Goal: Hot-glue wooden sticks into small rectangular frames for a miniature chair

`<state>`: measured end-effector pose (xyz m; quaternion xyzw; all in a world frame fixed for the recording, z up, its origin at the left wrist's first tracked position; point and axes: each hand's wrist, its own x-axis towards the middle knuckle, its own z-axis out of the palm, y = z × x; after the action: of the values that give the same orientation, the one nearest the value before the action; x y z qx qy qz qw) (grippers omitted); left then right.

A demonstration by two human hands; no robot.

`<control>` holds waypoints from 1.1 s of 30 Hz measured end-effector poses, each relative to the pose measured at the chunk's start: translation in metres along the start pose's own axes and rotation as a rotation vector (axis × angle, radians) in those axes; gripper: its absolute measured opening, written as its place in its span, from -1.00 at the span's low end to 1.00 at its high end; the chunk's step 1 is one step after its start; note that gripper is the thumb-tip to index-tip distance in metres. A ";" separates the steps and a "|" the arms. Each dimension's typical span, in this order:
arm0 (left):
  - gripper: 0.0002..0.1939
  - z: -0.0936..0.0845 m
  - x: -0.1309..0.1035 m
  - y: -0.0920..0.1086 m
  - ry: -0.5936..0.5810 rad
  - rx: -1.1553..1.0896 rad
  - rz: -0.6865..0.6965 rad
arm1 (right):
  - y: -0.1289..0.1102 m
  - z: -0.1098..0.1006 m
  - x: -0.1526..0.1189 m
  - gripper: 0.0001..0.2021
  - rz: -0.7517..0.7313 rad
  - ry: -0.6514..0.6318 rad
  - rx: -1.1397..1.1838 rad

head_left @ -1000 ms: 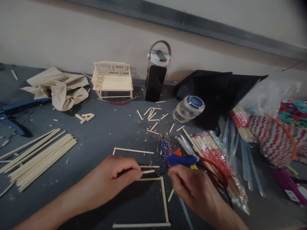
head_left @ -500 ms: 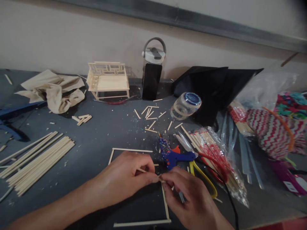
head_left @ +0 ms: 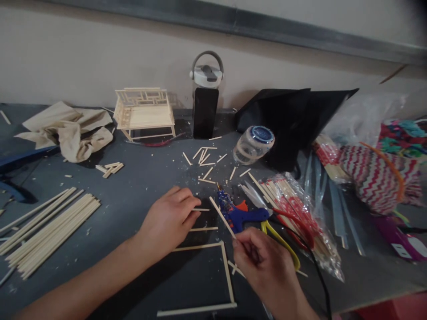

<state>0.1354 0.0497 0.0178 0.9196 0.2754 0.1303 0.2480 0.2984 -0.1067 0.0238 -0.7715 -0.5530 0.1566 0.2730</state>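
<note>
My right hand (head_left: 260, 258) pinches the lower end of a short wooden stick (head_left: 222, 217), which slants up and left beside the blue glue gun (head_left: 248, 215). My left hand (head_left: 171, 218) is closed, fingertips together at the left end of a thin stick (head_left: 202, 210) above the table. Below it another stick (head_left: 204, 229) is partly hidden by the hand. A frame of joined sticks (head_left: 227, 275) lies flat between my forearms, with a corner at its upper right and another at its lower right. Small stick pieces (head_left: 235, 269) lie just right of it.
A miniature wooden bench (head_left: 147, 115), a bottle (head_left: 207, 76) with a phone (head_left: 206, 113) and a glass jar (head_left: 253, 146) stand behind. Long sticks (head_left: 55, 235) and crumpled cloth (head_left: 71, 133) lie left; scissors (head_left: 255, 195) and bagged sticks (head_left: 300, 209) lie right.
My hands have moved apart, the left one up and left. The right hand now holds a stick raised at a slant. More of the stick frame shows, and the view has shifted slightly.
</note>
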 end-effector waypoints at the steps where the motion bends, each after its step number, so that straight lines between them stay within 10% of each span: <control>1: -0.87 0.001 0.003 -0.001 -0.027 0.067 0.029 | 0.002 0.001 -0.001 -0.82 0.001 0.008 -0.031; 14: -0.91 -0.004 0.020 -0.007 -0.176 0.198 0.101 | 0.015 0.010 -0.012 -0.83 -0.015 0.035 -0.104; 22: -0.81 -0.043 -0.040 -0.035 0.012 0.101 -0.362 | 0.021 -0.001 -0.007 -0.82 0.055 -0.050 -0.162; 33: -0.73 -0.024 -0.083 -0.019 0.007 0.154 -0.568 | 0.035 -0.007 -0.009 -0.85 -0.017 -0.089 -0.153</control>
<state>0.0505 0.0254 0.0194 0.8213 0.5319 0.0374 0.2028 0.3257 -0.1249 0.0078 -0.7777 -0.5813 0.1458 0.1896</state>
